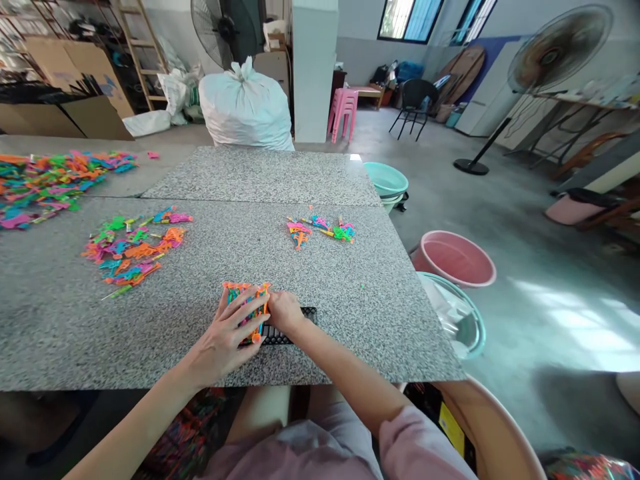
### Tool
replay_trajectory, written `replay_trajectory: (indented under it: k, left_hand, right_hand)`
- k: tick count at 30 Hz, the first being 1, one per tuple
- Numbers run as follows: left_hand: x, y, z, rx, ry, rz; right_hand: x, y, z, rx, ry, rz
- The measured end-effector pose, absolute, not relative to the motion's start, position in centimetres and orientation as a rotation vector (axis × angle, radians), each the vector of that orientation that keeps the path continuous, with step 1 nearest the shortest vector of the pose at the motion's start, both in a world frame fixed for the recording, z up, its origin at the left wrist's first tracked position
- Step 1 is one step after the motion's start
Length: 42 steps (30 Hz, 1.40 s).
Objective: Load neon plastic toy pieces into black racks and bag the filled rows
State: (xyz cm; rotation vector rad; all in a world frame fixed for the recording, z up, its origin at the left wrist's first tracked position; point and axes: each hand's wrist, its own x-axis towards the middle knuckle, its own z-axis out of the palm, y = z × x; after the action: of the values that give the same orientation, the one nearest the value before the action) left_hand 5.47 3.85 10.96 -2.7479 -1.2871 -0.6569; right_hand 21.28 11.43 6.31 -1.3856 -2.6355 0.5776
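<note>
A block of packed, brightly coloured plastic pieces (244, 291), edged in orange, stands near the front edge of the table. My left hand (235, 331) lies across it, with the fingers over the top and the thumb at the near side, gripping it. Against the block's right side, my right hand (285, 311) is closed; its fingertips are hidden, so what it holds cannot be made out. Beneath the right hand shows a black plastic grid tray (277, 337). The block covers the tray's left part, and I cannot tell whether it stands in it.
Loose coloured plastic pieces (135, 250) lie to the left, with a larger heap (50, 180) beyond. A few small bundles (323, 229) sit at the right back. Beside the speckled table (230, 173) are a pink tub (455, 260) and a teal basin (385, 179). A white sack (245, 107) stands behind.
</note>
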Motion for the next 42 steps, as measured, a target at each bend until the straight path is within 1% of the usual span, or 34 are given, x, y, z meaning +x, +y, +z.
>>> replay_trajectory:
  k: [4,8,10,13,14,16,21,25,30,31,34,36,37,39,42]
  left_hand:
    - [4.8,4.6,10.7,-2.782,-1.260,-0.554]
    - [4.1,5.0,10.4,-2.764,-1.232,-0.518]
    - [4.2,4.9,10.2,-2.738,-1.199,-0.512]
    - [4.6,4.6,9.8,-2.672,-1.194,-0.545]
    - [4.7,4.5,9.6,-2.647,-1.198,-0.569]
    - [4.9,4.4,9.3,-2.606,-1.206,-0.600]
    - [5.1,3.8,9.1,-2.602,-1.283,-0.581]
    - [5.2,3.4,9.5,-2.620,-1.332,-0.593]
    - [5.2,3.3,10.6,-2.651,-1.337,-0.512]
    - [5.3,3.3,10.7,-2.663,-1.354,-0.495]
    - [6.1,3.5,10.7,-2.666,-1.454,-0.502]
    - [7.1,3.7,10.5,-2.622,-1.546,-0.552]
    - [7.6,3.8,10.3,-2.593,-1.599,-0.574]
    - [8.4,3.9,10.1,-2.558,-1.677,-0.595]
    - [8.8,3.9,10.2,-2.584,-1.718,-0.570]
  right_hand:
    - [20.8,10.8,5.5,-1.390,-2.571,0.649]
    - [23.9,14.2,5.1,-1.108,-2.574,0.765]
    - [27.5,18.2,6.0,-1.229,-2.526,0.621]
    - [33.5,23.9,7.7,-1.902,-2.271,0.175]
    - [34.9,25.0,8.0,-2.019,-2.262,0.089]
    - [36.3,25.9,8.1,-2.075,-2.345,0.013]
    - [34.5,23.7,6.6,-1.833,-2.597,-0.041]
    - [33.2,25.8,7.7,-1.615,-2.758,-0.116]
    - [31.8,30.6,8.8,-0.954,-3.155,-0.022]
    - [31.9,31.0,9.0,-0.914,-3.175,-0.007]
    - [33.3,30.9,9.3,-0.986,-3.115,-0.007]
    - [34.6,29.5,9.0,-1.156,-2.928,0.070]
    - [35.0,28.3,8.6,-1.263,-2.784,0.182]
    - [35.2,24.7,7.1,-1.415,-2.445,0.577]
    - [33.1,17.4,4.4,-1.303,-1.994,1.312]
